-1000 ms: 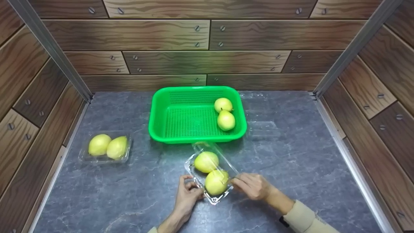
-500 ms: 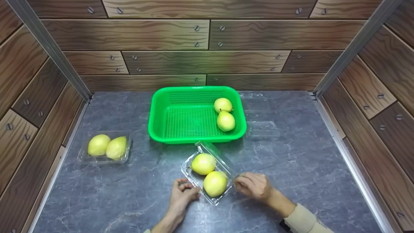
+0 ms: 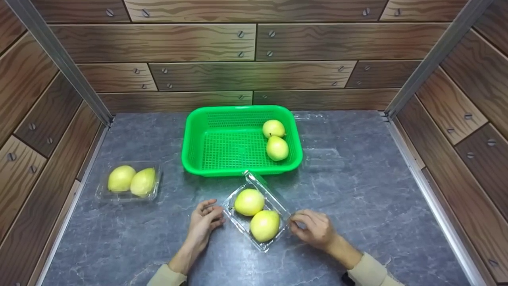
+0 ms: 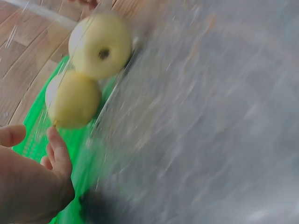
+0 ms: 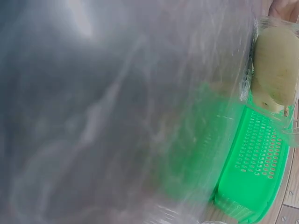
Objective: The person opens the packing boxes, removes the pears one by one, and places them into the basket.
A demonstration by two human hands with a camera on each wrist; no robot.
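A clear plastic clamshell box [image 3: 241, 229] lies at an angle in front of the basket, its lid [image 3: 269, 191] raised along the right side. Two yellow-green pears, one farther back [image 3: 249, 202] and one nearer [image 3: 264, 225], sit inside it. My right hand [image 3: 314, 229] pinches the lid's right edge with curled fingers and thumb. Just left of the box, my left hand [image 3: 204, 222] has loosely bent fingers and holds nothing. In the left wrist view, the left hand [image 4: 37, 182] appears beside the pears, seen through clear plastic.
A green plastic basket [image 3: 192, 139] with two pears [image 3: 277, 148] at its right side stands behind the box. At the left is another clear box [image 3: 104, 194] with two pears [image 3: 122, 178]. Clear plastic containers [image 3: 322, 157] lie right of the basket. Wood-patterned walls surround the table.
The lid has swung up off the pears toward the right, with the right hand at its edge. My left hand has left the box's near side and moved left and away from me.
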